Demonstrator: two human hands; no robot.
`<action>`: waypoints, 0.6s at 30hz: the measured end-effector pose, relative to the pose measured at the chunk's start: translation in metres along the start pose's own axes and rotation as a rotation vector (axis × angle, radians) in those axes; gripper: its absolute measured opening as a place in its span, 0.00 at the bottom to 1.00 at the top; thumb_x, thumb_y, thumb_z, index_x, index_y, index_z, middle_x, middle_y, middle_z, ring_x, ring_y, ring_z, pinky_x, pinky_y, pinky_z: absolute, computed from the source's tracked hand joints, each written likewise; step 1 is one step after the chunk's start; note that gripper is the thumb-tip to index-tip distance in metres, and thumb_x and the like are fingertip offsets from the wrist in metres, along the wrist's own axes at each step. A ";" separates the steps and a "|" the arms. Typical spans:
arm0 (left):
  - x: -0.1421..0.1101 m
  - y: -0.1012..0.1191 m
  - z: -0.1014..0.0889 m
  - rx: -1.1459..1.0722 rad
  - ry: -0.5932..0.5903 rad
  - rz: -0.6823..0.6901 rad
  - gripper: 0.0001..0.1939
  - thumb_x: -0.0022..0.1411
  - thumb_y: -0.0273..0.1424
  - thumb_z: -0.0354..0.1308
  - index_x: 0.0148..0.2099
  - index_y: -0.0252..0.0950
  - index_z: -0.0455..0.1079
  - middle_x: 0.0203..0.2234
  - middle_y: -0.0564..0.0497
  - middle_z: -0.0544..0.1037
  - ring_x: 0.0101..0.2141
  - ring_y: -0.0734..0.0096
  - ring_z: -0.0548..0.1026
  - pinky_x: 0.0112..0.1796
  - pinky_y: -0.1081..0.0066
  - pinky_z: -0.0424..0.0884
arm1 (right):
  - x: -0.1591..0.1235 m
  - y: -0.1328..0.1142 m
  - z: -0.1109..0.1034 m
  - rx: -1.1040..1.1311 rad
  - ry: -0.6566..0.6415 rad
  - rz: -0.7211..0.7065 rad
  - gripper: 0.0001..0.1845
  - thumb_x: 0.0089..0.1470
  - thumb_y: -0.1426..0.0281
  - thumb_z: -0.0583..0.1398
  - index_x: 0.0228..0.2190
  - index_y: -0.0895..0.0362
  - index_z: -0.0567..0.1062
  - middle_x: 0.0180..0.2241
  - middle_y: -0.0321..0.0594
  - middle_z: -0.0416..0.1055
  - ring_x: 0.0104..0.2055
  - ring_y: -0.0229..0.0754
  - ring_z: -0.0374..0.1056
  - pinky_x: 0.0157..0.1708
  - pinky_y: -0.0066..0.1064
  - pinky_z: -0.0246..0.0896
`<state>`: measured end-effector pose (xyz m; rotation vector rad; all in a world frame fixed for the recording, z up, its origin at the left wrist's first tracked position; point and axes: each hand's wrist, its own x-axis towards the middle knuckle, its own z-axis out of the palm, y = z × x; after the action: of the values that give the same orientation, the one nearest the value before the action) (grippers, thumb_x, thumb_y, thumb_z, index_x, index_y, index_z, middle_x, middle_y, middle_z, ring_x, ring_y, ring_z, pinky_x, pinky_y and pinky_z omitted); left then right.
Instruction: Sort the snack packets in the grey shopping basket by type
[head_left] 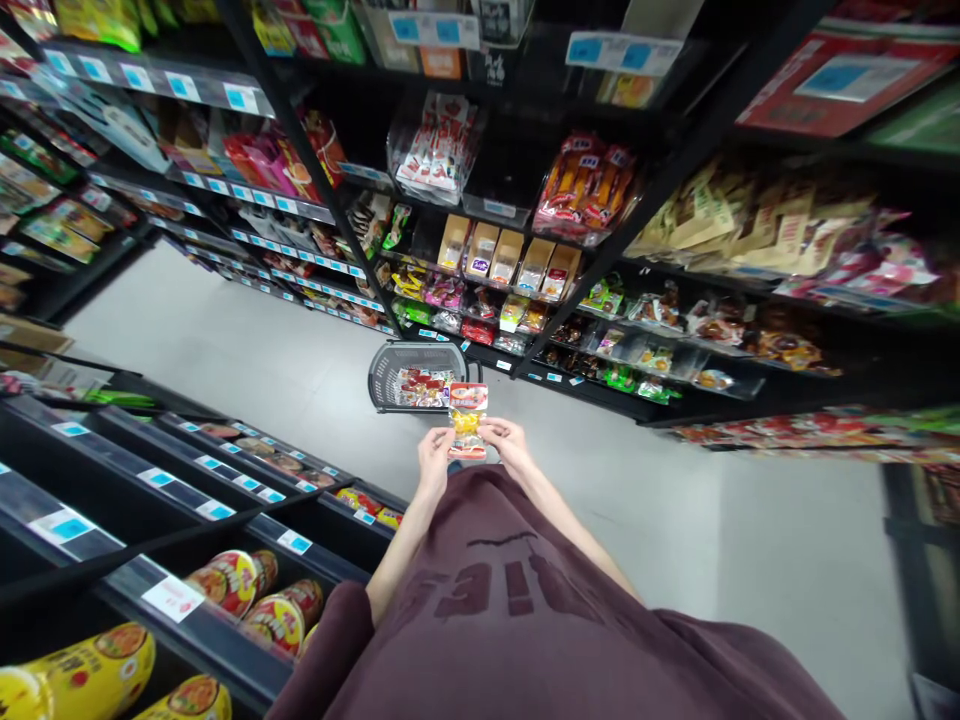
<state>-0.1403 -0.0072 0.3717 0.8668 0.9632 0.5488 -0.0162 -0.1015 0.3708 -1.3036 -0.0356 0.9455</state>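
A small snack packet (468, 420), red and white with a yellow middle, is held upright in front of my body. My left hand (434, 455) pinches its left edge, and my right hand (508, 443) grips the right edge between thumb and fingers. Just beyond the packet, a grey shopping basket (380, 378) stands on the floor. Several small wrapped snacks (421, 386) lie inside it. The packet's top overlaps the basket's right end in my view.
Ahead, a tall black shelf unit holds red snack bags (585, 188), white-and-red packs (439, 150) and boxed packets (506, 257). Close on my left, another shelf carries instant noodle cups (277, 620). Grey floor (645, 510) extends along the aisle to both sides.
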 end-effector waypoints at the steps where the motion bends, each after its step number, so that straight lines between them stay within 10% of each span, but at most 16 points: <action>1: 0.000 0.001 -0.002 -0.001 0.005 0.007 0.21 0.50 0.44 0.71 0.37 0.34 0.73 0.25 0.50 0.82 0.26 0.67 0.80 0.30 0.70 0.75 | -0.001 0.001 0.002 -0.003 -0.006 0.003 0.20 0.32 0.64 0.75 0.31 0.57 0.83 0.25 0.39 0.78 0.26 0.38 0.70 0.30 0.30 0.64; 11: -0.002 0.001 -0.017 0.129 0.029 0.097 0.18 0.56 0.44 0.66 0.40 0.35 0.71 0.32 0.47 0.81 0.34 0.64 0.81 0.37 0.67 0.75 | -0.002 0.011 0.018 -0.042 -0.008 -0.031 0.20 0.34 0.61 0.75 0.31 0.56 0.82 0.28 0.40 0.79 0.31 0.42 0.73 0.34 0.33 0.68; 18: -0.015 0.014 -0.015 0.601 0.045 0.580 0.16 0.61 0.35 0.63 0.52 0.40 0.74 0.55 0.41 0.72 0.56 0.57 0.70 0.59 0.57 0.66 | -0.008 0.012 0.020 -0.052 0.023 -0.115 0.16 0.40 0.61 0.73 0.32 0.56 0.81 0.31 0.41 0.80 0.34 0.42 0.73 0.41 0.35 0.68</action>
<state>-0.1608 -0.0051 0.3858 1.7069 0.9255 0.7858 -0.0382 -0.0910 0.3708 -1.3464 -0.1163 0.8362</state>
